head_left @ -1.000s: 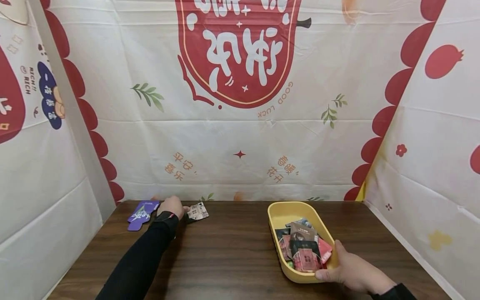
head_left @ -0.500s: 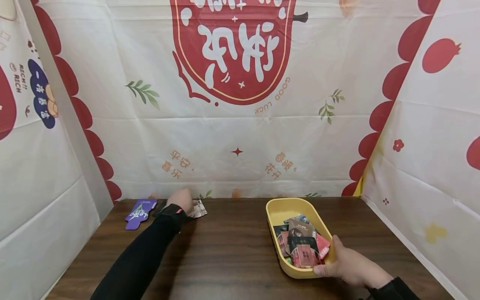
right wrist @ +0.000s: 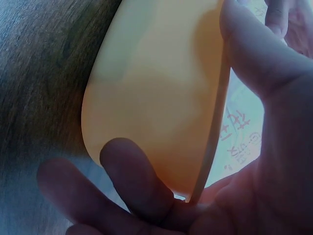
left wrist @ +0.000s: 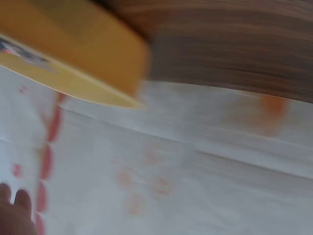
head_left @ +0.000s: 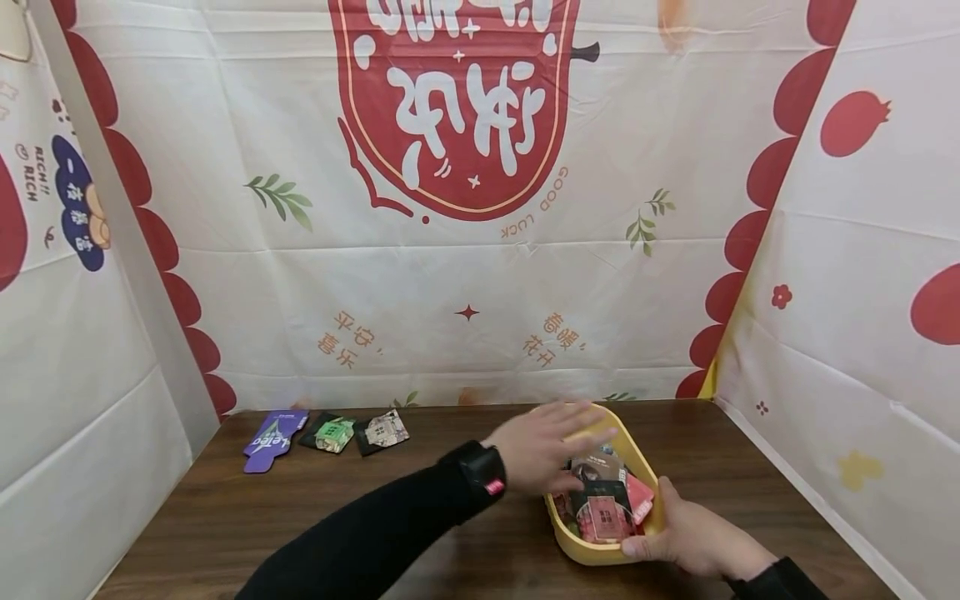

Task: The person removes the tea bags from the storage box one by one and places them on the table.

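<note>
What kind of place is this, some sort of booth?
Probably a makeshift tabletop booth: a wooden table walled on three sides by festive printed cloth, with a yellow tray of small packets on it.

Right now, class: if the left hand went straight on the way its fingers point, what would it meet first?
Most likely the yellow tray and the packets piled in it. The left hand hovers open over the tray's far end, fingers pointing right; its height above the tray is unclear.
</note>
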Action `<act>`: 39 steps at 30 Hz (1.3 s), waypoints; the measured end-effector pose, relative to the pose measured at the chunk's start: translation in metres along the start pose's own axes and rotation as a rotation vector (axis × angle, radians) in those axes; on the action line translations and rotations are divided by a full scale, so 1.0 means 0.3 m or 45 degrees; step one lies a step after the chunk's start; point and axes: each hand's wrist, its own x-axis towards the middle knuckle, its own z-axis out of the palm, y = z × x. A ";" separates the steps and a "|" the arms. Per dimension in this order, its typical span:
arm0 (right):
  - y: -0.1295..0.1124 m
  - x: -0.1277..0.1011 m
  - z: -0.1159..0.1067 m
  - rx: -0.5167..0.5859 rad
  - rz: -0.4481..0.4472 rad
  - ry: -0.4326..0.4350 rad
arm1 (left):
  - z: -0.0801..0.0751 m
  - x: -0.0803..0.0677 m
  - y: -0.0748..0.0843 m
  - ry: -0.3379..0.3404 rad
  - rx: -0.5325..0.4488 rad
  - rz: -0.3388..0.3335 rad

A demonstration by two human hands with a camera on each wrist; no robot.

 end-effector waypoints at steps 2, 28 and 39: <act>0.000 -0.004 -0.002 -0.015 -0.029 0.012 | -0.002 0.053 0.041 -0.061 -0.090 0.071; 0.014 0.007 0.009 0.049 -0.027 0.004 | 0.033 0.169 0.196 -0.492 0.055 0.094; 0.014 0.001 0.010 -0.031 -0.040 0.029 | 0.021 0.147 0.167 -0.497 0.087 0.017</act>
